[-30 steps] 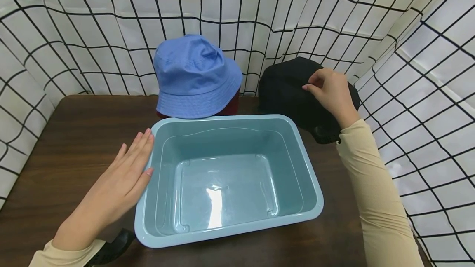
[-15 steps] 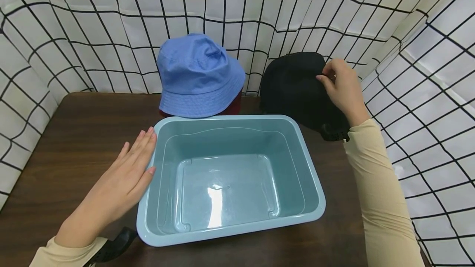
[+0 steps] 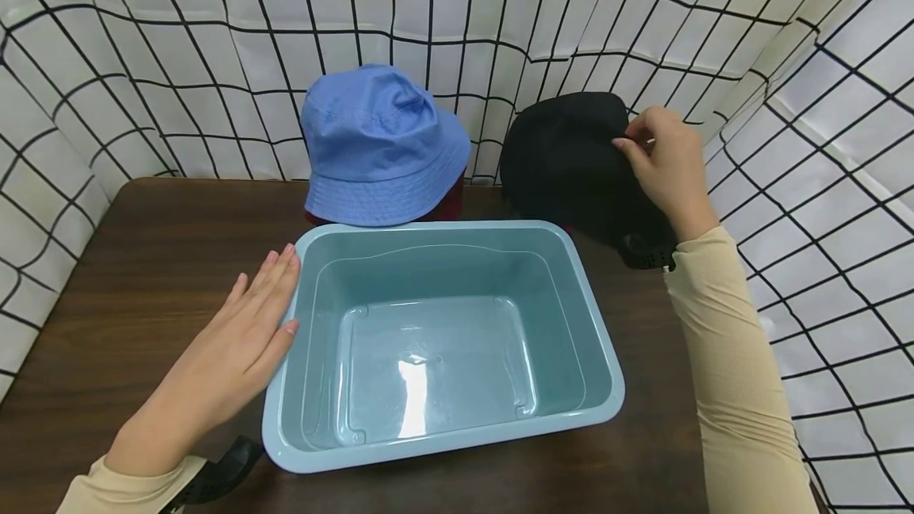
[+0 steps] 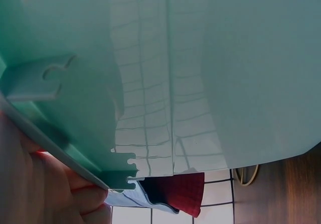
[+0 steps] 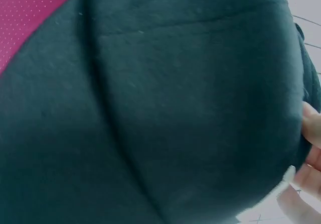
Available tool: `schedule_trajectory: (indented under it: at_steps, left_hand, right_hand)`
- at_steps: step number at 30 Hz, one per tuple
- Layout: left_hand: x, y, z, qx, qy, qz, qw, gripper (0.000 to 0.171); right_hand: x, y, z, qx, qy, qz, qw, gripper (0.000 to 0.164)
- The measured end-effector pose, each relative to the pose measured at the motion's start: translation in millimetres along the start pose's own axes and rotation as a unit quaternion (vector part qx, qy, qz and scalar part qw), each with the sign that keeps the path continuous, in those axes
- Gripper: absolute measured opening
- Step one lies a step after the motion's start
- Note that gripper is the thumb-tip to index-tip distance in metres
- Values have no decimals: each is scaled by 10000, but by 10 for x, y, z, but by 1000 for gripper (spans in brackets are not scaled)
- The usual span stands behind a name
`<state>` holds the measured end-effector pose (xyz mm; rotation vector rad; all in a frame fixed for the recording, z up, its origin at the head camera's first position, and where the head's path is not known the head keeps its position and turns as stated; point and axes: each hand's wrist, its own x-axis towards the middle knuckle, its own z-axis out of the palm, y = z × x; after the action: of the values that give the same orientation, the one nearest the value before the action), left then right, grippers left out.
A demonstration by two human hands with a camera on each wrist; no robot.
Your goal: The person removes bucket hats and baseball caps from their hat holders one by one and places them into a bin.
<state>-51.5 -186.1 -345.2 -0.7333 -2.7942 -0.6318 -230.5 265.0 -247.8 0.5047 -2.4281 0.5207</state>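
Observation:
A light blue-green plastic basin stands on the dark wooden table. My left hand lies flat along its left rim with fingers straight; the left wrist view shows the fingers against the rim from outside. Beyond the basin's right back corner is a black hat. My right hand pinches this hat at its upper right edge between thumb and fingers. In the right wrist view the black cloth fills most of the frame, with a white tag near the fingertips.
A blue bucket hat rests on a dark red item behind the basin. Magenta dotted fabric shows beside the black hat. White cloth walls with a black grid enclose the table at the back and sides.
My right hand has moved right and slightly up, drawing the black hat's top edge upward with it. My left hand stays at the basin's rim. The view has shifted slightly.

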Motion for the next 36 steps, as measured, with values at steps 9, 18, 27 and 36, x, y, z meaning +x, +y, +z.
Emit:
schedule_trajectory:
  at_steps: [9, 18, 27, 36]
  left_hand:
    - [0, 7, -5, -27, -2, -5, 10000, 64]
    - [-3, 7, -9, -30, -20, -36, 10000, 64]
    - [-5, 4, -4, -62, -29, -39, 10000, 63]
    - [1, 15, -9, -71, 33, 37, 10000, 64]
  right_hand:
    - [-25, 20, 11, 297, 254, 591, 9975, 17]
    - [14, -11, -58, 315, 655, 663, 9951, 19]
    - [16, -33, -96, 163, 497, 568, 9970, 22]
    - [49, -62, -103, 164, 1170, 348, 9924, 24]
